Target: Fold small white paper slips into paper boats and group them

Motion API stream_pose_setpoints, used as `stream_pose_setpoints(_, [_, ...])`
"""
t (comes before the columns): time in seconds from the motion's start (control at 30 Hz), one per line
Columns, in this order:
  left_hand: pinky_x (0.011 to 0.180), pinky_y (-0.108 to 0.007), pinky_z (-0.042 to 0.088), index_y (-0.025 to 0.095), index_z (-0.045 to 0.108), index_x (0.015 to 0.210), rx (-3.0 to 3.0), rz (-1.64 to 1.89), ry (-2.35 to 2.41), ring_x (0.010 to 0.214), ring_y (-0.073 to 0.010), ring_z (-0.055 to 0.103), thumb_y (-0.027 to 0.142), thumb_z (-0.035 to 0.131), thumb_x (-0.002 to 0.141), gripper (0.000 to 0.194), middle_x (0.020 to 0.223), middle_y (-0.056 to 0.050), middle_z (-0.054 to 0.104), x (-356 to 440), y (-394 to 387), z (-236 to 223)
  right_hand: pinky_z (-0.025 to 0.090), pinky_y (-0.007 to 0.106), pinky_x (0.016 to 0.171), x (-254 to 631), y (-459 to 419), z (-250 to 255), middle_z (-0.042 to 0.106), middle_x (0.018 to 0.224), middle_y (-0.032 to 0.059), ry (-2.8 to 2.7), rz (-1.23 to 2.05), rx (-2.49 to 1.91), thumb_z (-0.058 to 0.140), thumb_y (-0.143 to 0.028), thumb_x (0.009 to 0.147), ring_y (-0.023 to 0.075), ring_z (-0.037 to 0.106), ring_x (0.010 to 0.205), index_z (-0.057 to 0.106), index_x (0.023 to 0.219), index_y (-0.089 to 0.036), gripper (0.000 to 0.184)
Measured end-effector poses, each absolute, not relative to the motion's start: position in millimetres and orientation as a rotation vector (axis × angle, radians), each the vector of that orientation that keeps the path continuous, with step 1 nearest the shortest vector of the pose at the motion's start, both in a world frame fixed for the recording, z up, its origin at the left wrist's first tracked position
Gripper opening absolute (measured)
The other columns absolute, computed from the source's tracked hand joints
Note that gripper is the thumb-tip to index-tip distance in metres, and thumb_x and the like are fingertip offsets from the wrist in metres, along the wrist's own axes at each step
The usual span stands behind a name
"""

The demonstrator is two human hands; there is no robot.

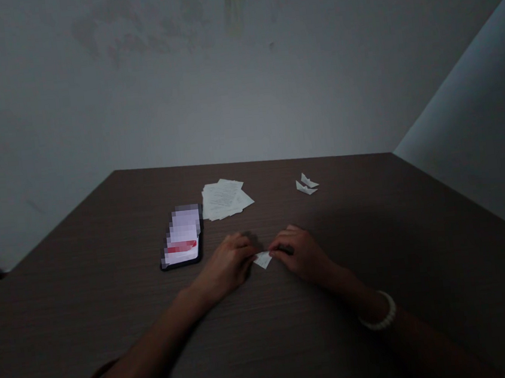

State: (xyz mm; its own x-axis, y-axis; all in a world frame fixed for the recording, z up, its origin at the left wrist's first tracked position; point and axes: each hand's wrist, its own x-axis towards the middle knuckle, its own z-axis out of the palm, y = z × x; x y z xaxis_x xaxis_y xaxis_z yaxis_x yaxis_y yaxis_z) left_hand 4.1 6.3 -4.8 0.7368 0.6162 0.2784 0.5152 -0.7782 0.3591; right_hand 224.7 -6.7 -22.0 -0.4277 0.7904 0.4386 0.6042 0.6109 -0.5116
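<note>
head view: my left hand and right hand each pinch a side of the paper piece.

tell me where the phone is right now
In the head view, the phone lies on the table on the left side, just left of the paper stack and beyond the left hand.
</note>
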Motion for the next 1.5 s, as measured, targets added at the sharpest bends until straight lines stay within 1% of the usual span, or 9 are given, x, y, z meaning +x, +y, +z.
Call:
stream_pose_setpoints(0.17, [0.074,-0.033,0.045,0.016,0.069,0.094,2.726,0.556,0.849,0.082,-0.0198,0.055,0.009,0.049,0.089,0.022,0.084,-0.006,0.062,2,7,-6,0.043,0.033,0.075,228,-6,-22,0.069,0.084,0.0036,-2.277,0.267,-1.076,0.068,-0.019,0.085,0.0182,0.056,0.080,0.069,0.084,-0.019,0.002])
stream_pose_setpoints(0.47, [0.074,-0.033,0.047,0.015,0.069,0.096,2.758,0.559,0.855,0.082,-0.0199,0.056,0.010,0.048,0.090,0.022,0.084,-0.007,0.061,0,6,-5,0.045,0.033,0.078,229,-8,-15,0.064,0.091,0.0062,-2.413,0.152,-1.056,0.059,-0.018,0.091,0.0197,0.053,0.086,0.068,0.088,-0.018,0.010])
stream_pose_setpoints(0.63, [0.076,-0.033,0.047,0.015,0.067,0.101,2.860,0.449,0.830,0.084,-0.0201,0.055,0.011,0.046,0.092,0.023,0.091,-0.008,0.060,-1,5,-5,0.043,0.032,0.073,231,-9,-11,0.063,0.091,0.0063,-2.519,-0.017,-1.015,0.057,-0.018,0.092,0.0193,0.052,0.083,0.067,0.086,-0.018,0.011])
stream_pose_setpoints(0.77, [0.081,-0.037,0.048,0.015,0.066,0.101,2.876,0.432,0.855,0.089,-0.0220,0.055,0.022,0.052,0.092,0.018,0.095,-0.009,0.059,-1,2,-4,0.042,0.032,0.071,231,-10,-9,0.063,0.090,0.0062,-2.571,-0.132,-0.993,0.056,-0.016,0.091,0.0195,0.051,0.082,0.065,0.081,-0.018,0.014])
stream_pose_setpoints(0.87, [0.082,-0.040,0.048,0.015,0.065,0.108,2.848,0.476,0.873,0.092,-0.0241,0.055,0.034,0.058,0.090,0.027,0.099,-0.010,0.059,1,0,-3,0.041,0.032,0.071,230,-10,-8,0.063,0.090,0.0063,-2.574,-0.171,-0.992,0.057,-0.016,0.089,0.0197,0.051,0.083,0.065,0.081,-0.018,0.011])
stream_pose_setpoints(0.97, [0.083,-0.041,0.049,0.014,0.065,0.106,2.845,0.548,0.882,0.094,-0.0252,0.054,0.040,0.059,0.090,0.031,0.101,-0.010,0.059,4,-1,-5,0.041,0.031,0.071,229,-10,-8,0.063,0.090,0.0061,-2.566,-0.190,-0.994,0.059,-0.017,0.088,0.0197,0.051,0.084,0.065,0.082,-0.019,0.009])
stream_pose_setpoints(1.17, [0.076,-0.036,0.049,0.013,0.066,0.098,2.876,0.635,0.807,0.087,-0.0219,0.053,0.031,0.054,0.094,0.022,0.093,-0.009,0.059,6,-2,-6,0.040,0.029,0.069,229,-9,-7,0.063,0.085,0.0047,-2.521,-0.191,-1.001,0.063,-0.016,0.086,0.0182,0.050,0.080,0.066,0.080,-0.018,0.007])
stream_pose_setpoints(1.37, [0.077,-0.035,0.050,0.013,0.068,0.099,2.867,0.613,0.762,0.086,-0.0207,0.054,0.024,0.052,0.095,0.020,0.092,-0.009,0.059,7,-3,-4,0.039,0.029,0.070,229,-10,-8,0.064,0.088,0.0036,-2.495,-0.123,-1.020,0.062,-0.015,0.086,0.0180,0.050,0.082,0.067,0.078,-0.018,0.010])
stream_pose_setpoints(1.5, [0.081,-0.035,0.051,0.012,0.068,0.099,2.848,0.564,0.740,0.092,-0.0211,0.055,0.020,0.051,0.095,0.019,0.096,-0.009,0.060,7,-3,-5,0.040,0.030,0.072,231,-12,-8,0.064,0.092,0.0041,-2.498,-0.017,-1.031,0.060,-0.014,0.086,0.0183,0.051,0.085,0.069,0.083,-0.019,0.010])
